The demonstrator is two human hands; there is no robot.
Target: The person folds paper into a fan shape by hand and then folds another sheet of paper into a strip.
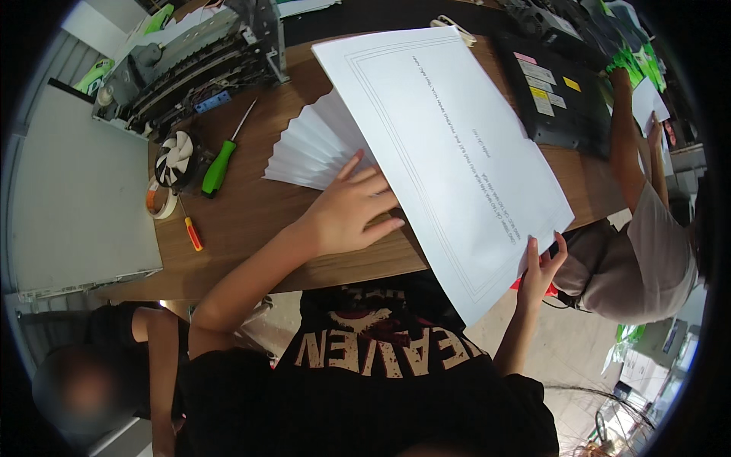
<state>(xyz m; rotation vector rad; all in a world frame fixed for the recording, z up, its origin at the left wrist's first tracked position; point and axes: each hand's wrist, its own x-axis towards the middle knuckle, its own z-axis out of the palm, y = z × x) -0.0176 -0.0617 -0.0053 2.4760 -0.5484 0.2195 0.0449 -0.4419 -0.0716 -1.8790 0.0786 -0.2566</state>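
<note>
Brown wood-grain table — pale floor beyond — light grey panel leftward.

the worktop is brown with a wood grain. at its far left stands a stripped machine, its dark frame and inner parts bare. nearer, a fan with pale blades sits just beside a tape roll. to the right lies a green screwdriver, shaft pointing away; a smaller red-and-yellow screwdriver lies near the left edge. pleated paper spreads across the middle, partly hidden. a black laptop bearing coloured stickers lies at the right.
</note>
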